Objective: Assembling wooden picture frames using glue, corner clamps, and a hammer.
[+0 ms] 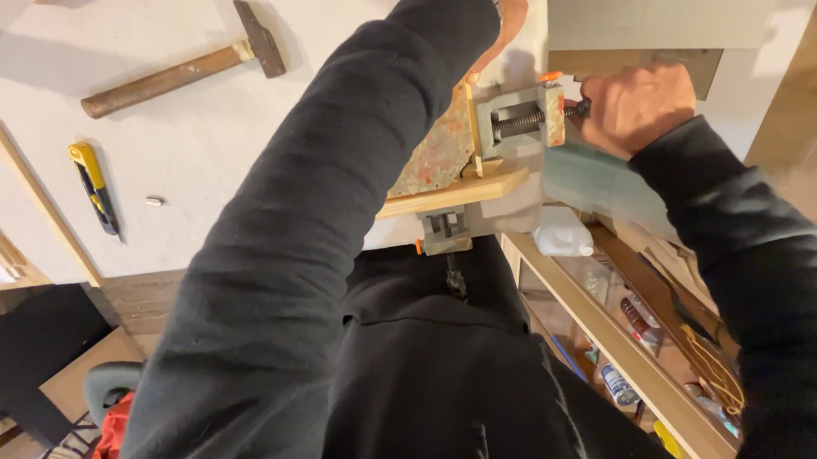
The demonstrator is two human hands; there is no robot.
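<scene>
A small grey bench vise (513, 119) is clamped to the edge of a white worktable (179, 147). My right hand (638, 106) is closed around the handle at the end of the vise's threaded screw. A wooden strip (453, 196) lies under the vise, and a thin wooden piece (471, 119) stands at its jaws beside a mottled rusty-red plate (442, 156). My left arm in a black sleeve (335, 214) reaches over the table; only a sliver of my left hand (509, 9) shows at the top edge, and what it holds is hidden.
A hammer (186, 70) with a wooden handle lies at the table's back left. A yellow and black utility knife (95, 186) and a small screw (155, 201) lie nearer. Wooden slats (41, 202) rest at the left. A shelf (630, 339) with bottles and cans stands lower right.
</scene>
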